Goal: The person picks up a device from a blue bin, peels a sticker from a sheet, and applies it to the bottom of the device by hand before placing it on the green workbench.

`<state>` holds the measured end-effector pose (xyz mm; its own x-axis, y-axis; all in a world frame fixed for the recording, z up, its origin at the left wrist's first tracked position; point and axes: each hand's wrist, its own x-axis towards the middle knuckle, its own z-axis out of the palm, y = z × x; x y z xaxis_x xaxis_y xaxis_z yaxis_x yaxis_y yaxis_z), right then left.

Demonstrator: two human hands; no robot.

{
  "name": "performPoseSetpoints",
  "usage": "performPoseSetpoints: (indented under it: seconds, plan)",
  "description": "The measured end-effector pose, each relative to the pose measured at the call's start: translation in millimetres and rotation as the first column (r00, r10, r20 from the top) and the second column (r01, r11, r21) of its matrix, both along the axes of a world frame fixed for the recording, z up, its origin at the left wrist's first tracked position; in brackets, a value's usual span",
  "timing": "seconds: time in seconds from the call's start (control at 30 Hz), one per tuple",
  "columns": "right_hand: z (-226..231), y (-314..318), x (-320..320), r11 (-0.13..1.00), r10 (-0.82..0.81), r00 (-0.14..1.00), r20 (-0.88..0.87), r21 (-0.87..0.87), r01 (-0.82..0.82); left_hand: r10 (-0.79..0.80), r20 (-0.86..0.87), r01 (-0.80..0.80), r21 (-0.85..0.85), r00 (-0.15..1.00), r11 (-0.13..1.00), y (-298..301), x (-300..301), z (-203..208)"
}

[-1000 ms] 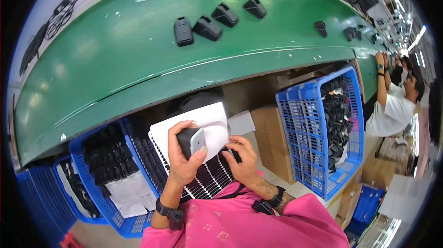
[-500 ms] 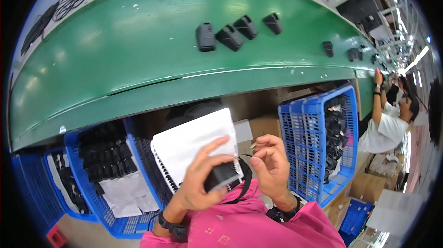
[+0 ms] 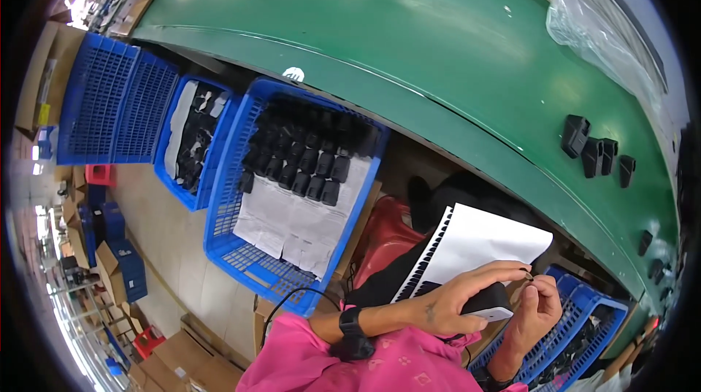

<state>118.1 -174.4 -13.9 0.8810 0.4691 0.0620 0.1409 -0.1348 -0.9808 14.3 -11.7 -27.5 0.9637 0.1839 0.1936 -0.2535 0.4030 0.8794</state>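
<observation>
The grip of the left hand (image 3: 449,306) is curling around a black block (image 3: 489,297), fingers reaching over its far side and the thumb lying along the near side, so it is closing only as far as the block's thickness allows. The block is lying within that grip, above the person's lap, with its pale face (image 3: 491,314) turning toward the person's body; the visible edge of that face is running roughly left to right, toward the right hand (image 3: 537,312), though the fingers are hiding too much to tell the block's whole long axis. The right hand is hovering just beside the block's right end, its fingertips bunching close to the left index fingertip, where a small dark sliver (image 3: 526,273) is showing; whether the right grip is pinching it cannot be told. The left hand is plainly the nearer one, wrapping the block, while the right is facing its free end across a narrow gap. Beyond both hands, a white spiral-bound pad (image 3: 482,242) is sloping upward, and farther off, several black pieces (image 3: 575,136) are standing on the green table (image 3: 438,27).
</observation>
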Motion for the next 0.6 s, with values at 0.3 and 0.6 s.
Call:
performPoseSetpoints:
  seconds: [0.3,0.6]
  plan:
    - [2.1,16.7,-1.5,0.996,-0.058,0.982,-0.182,0.059,0.069,-0.078,-0.012,0.077,-0.073,0.997,0.994,-1.6,2.4,-6.9]
    - [7.6,7.6,7.1,0.998,-0.052,0.998,-0.025,-0.032,0.051,-0.183,-0.07,0.189,0.089,0.981,0.978,8.5,6.0,24.2]
